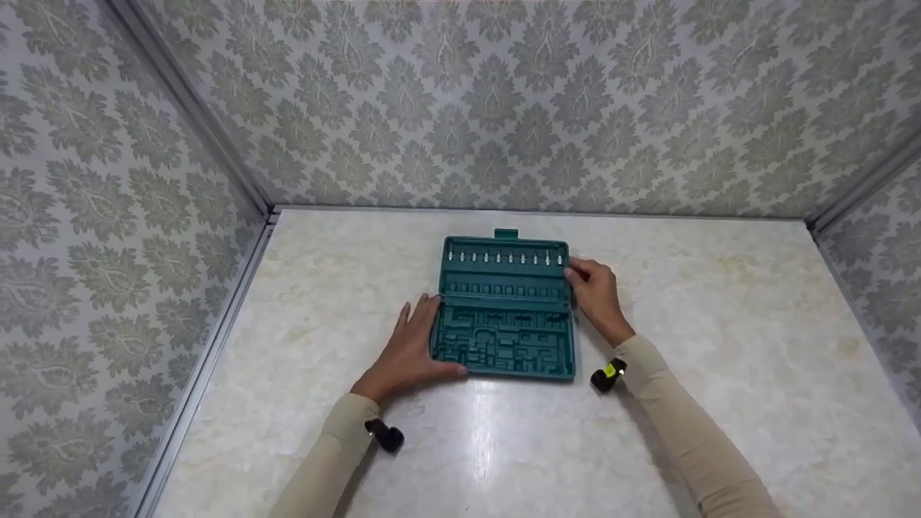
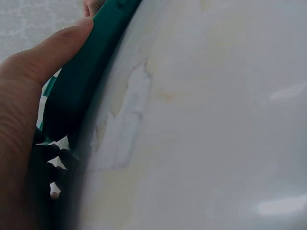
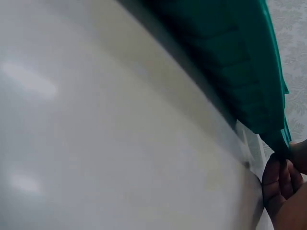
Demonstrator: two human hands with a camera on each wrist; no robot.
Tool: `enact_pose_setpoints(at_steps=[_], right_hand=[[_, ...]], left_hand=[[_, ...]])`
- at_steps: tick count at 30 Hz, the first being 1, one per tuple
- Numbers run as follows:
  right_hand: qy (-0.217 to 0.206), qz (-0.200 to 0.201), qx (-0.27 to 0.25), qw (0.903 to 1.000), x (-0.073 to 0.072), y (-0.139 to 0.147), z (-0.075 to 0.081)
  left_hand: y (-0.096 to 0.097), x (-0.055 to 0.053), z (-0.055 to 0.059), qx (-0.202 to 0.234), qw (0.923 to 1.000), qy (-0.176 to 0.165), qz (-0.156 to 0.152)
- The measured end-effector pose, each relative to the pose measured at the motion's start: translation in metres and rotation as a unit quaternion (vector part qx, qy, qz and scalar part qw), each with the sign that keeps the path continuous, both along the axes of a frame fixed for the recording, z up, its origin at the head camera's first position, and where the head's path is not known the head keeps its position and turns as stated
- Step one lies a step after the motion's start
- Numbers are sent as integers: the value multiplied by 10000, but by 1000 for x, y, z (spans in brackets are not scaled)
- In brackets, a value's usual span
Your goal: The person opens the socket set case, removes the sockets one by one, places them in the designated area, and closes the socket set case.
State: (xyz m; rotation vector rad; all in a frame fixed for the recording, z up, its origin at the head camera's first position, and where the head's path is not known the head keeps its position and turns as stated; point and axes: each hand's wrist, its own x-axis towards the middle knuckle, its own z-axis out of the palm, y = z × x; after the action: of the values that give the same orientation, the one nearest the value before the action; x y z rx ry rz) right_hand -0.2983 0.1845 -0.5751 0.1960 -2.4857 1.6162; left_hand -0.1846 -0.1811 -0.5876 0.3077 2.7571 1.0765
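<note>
A green plastic tool case (image 1: 504, 282) lies unfolded on the table, its moulded base nearer me and its lid farther away. Along the far half runs a row of small silver bits (image 1: 510, 258); shaped hollows fill the near half. My left hand (image 1: 406, 352) holds the near left corner, fingers along the left side and thumb on the front edge. In the left wrist view that thumb (image 2: 62, 45) lies against the case's green wall (image 2: 84, 79). On the far half's right edge, my right hand (image 1: 596, 291) pinches the rim between thumb and fingers.
The pale marbled table (image 1: 719, 324) surrounds the case and shines in front of it. A latch tab (image 1: 506, 234) sticks out from the case's far edge. Patterned walls (image 1: 489, 108) stand behind and at both sides. Dark wrist cameras (image 1: 385, 436) sit on both sleeves.
</note>
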Motion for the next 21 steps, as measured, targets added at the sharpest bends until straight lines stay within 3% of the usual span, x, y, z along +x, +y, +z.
enact_pose_setpoints(at_steps=[21], right_hand=[[-519, 273, 467, 9972, -4, 6, 2]], left_hand=[[4, -5, -3, -179, 9983, 502, -217]])
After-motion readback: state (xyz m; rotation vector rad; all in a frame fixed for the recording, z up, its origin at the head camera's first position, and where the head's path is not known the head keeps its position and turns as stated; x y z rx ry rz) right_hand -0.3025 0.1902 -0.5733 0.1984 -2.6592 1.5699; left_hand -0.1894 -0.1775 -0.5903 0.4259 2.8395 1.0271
